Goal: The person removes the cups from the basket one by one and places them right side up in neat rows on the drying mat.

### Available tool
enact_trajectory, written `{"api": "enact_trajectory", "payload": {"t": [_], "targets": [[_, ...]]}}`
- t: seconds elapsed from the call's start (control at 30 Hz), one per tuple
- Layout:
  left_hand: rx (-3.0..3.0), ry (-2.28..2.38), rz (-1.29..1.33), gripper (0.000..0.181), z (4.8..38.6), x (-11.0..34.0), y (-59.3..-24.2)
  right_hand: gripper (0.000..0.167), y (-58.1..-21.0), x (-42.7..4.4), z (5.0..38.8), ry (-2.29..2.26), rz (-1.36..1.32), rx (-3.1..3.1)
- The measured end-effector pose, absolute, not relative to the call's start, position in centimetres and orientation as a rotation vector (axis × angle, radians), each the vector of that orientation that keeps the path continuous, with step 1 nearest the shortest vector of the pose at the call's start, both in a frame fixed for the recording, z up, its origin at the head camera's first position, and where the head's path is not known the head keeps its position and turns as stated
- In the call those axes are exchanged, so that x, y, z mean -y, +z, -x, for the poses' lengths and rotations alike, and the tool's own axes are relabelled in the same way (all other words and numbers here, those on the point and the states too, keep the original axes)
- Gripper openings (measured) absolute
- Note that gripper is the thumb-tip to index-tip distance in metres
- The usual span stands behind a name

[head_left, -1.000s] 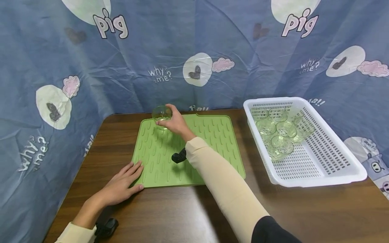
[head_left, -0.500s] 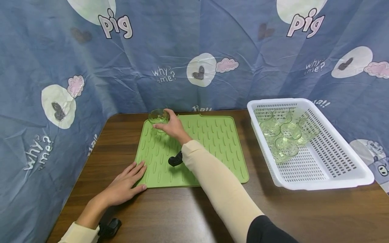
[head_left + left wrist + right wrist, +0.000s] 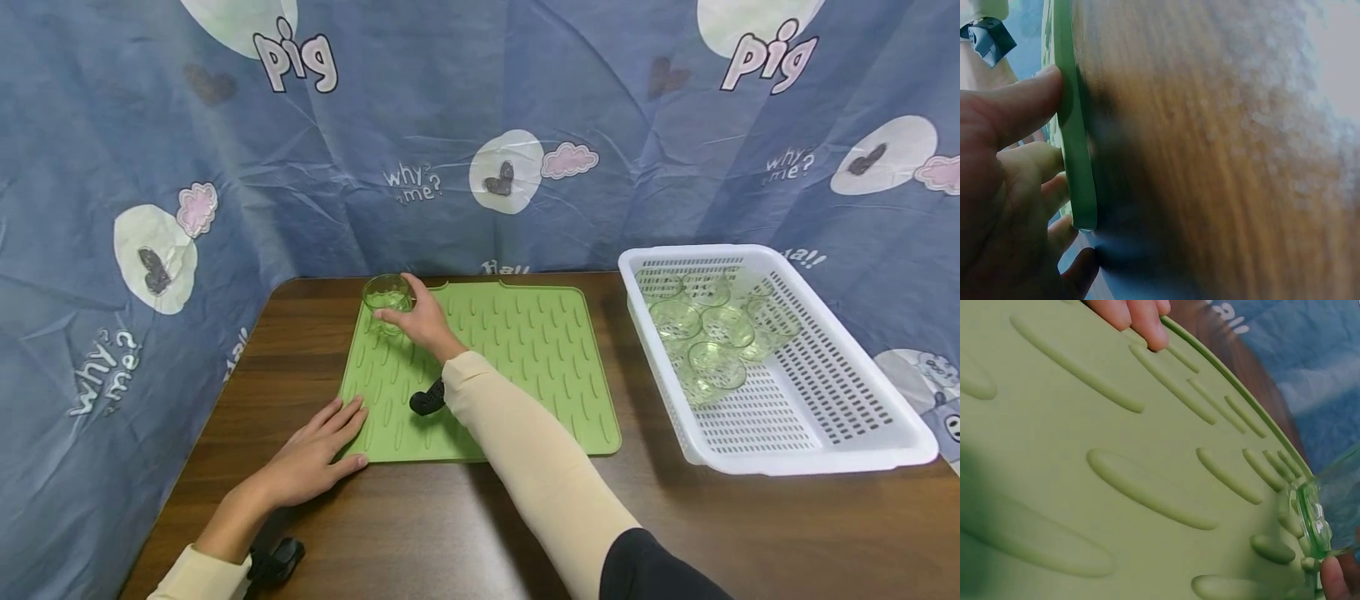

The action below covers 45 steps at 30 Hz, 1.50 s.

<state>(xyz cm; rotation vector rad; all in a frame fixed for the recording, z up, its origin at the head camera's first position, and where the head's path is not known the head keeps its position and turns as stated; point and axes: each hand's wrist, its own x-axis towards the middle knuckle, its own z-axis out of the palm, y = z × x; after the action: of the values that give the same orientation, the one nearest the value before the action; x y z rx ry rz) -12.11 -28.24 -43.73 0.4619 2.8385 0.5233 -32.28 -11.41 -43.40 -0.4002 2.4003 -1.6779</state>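
A blue printed cloth (image 3: 420, 108) with "pig" and "why me?" lettering hangs across the back, at twelve o'clock, and along the side at nine o'clock. In front of it lies a brown wood-grain counter (image 3: 712, 542). Taking the mat as the clock's centre, a white slotted basket (image 3: 817, 462) sits at three o'clock, well apart from it. The green mat (image 3: 525, 358) lies flat, its surface covered in raised oblong ridges.

A cream sleeve (image 3: 532, 450), black further up, reaches across the mat from five o'clock. The left hand (image 3: 311, 458) rests at eight o'clock, fingers spread and nearly straight, fingertips and thumb on the mat's corner and edge, with nothing in its grip. The right hand (image 3: 425, 321) is partly open, its thumb and fingers curved around one clear green glass (image 3: 386, 296) at ten o'clock, over the mat's far corner. That glass is rim up; whether its base touches the mat is hard to tell. Several similar glasses (image 3: 726, 327) crowd together in the basket, towards its ten o'clock end. A small black device (image 3: 427, 402) shows at the right wrist, another (image 3: 279, 562) at the left.
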Motion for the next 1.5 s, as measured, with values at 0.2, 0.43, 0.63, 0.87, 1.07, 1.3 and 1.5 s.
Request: {"api": "enact_trajectory", "payload": {"t": [0.2, 0.43, 0.63, 0.87, 1.07, 1.3, 1.5], "targets": [[-2.855, 0.503, -0.485, 0.072, 12.1, 27.9, -43.6, 0.087, -43.4, 11.3, 32.4, -1.662, 0.41, -2.405], [-2.858, 0.509, -0.49, 0.071, 12.0, 27.8, -43.5, 0.086, -43.3, 11.3, 32.3, -1.631, 0.406, -2.412], [-2.846, 0.51, -0.495, 0.071, 12.2, 27.7, -43.6, 0.087, -43.3, 11.1, 32.2, -1.614, 0.399, -2.404], [-2.845, 0.504, -0.489, 0.071, 12.5, 27.8, -43.3, 0.088, -42.7, 10.6, 32.4, -1.616, 0.415, -2.381], [-2.836, 0.495, -0.478, 0.072, 12.5, 28.0, -43.3, 0.092, -42.4, 10.1, 32.5, -1.614, 0.415, -2.371], [-2.834, 0.507, -0.469, 0.072, 12.2, 28.1, -43.5, 0.089, -42.1, 8.7, 32.8, -1.594, 0.447, -2.403], [-2.843, 0.484, -0.484, 0.072, 12.5, 28.2, -43.7, 0.085, -40.7, 7.3, 32.9, -1.557, 0.492, -2.515]]}}
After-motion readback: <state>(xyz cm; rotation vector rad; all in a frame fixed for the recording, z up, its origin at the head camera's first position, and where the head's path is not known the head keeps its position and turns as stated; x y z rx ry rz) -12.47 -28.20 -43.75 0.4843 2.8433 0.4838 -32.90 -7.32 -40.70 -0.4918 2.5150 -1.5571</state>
